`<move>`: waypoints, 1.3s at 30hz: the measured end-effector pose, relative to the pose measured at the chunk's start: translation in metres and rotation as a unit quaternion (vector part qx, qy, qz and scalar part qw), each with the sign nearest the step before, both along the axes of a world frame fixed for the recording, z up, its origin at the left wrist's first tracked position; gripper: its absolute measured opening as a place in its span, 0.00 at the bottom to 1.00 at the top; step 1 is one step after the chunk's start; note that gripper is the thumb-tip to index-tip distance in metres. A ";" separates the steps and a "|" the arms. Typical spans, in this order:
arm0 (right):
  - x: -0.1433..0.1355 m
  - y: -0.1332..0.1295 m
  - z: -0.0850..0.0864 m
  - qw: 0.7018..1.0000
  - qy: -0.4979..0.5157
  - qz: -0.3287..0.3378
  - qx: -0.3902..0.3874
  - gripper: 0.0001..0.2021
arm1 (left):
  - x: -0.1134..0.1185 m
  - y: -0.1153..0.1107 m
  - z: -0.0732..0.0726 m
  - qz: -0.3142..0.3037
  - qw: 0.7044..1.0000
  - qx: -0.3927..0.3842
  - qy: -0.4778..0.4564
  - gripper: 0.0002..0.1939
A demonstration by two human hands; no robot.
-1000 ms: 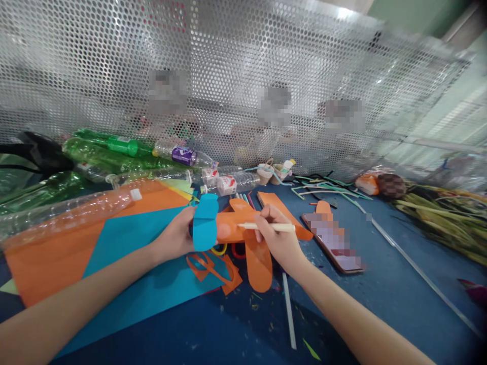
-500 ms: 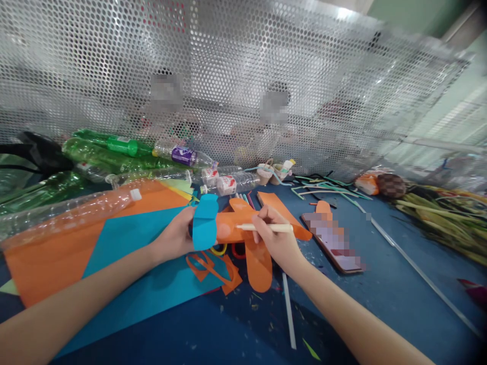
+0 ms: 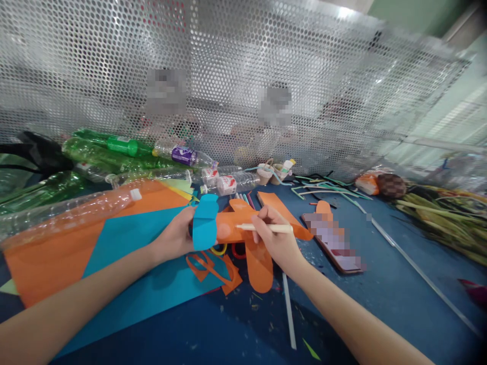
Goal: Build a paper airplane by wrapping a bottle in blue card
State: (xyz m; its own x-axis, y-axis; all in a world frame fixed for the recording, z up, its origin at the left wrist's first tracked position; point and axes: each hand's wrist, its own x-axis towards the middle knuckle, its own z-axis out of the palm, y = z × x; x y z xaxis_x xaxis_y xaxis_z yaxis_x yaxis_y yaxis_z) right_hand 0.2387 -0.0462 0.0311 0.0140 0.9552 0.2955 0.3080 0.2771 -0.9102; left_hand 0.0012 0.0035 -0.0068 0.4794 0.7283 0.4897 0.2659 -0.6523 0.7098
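My left hand [image 3: 175, 234] is closed around the left end of an orange paper plane-like craft [image 3: 229, 223], its fingertips hidden behind a scalloped blue paper piece [image 3: 206, 223] at that end. A rounded orange paper wing [image 3: 260, 268] hangs down on the near side. Pinched in my right hand [image 3: 277, 238] is a slim cream-coloured pen [image 3: 279, 228], pointing left, with its tip at the orange body. Below the craft lie curly orange paper offcuts [image 3: 229, 278], with yellow and red scissor-like loops partly hidden behind it.
Blue [image 3: 140, 304] and orange paper sheets [image 3: 34, 268] spread under my left arm. Plastic bottles [image 3: 125, 147] line the back left before a perforated metal screen [image 3: 228, 61]. A phone [image 3: 335, 246] lies to the right, near straws [image 3: 403, 253] and dried leaves [image 3: 449, 223]. People sit beyond the screen.
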 end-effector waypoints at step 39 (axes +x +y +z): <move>-0.003 -0.002 0.008 0.999 0.035 -0.005 -0.026 0.13 | -0.002 0.001 -0.002 -0.004 1.000 0.006 0.021 0.18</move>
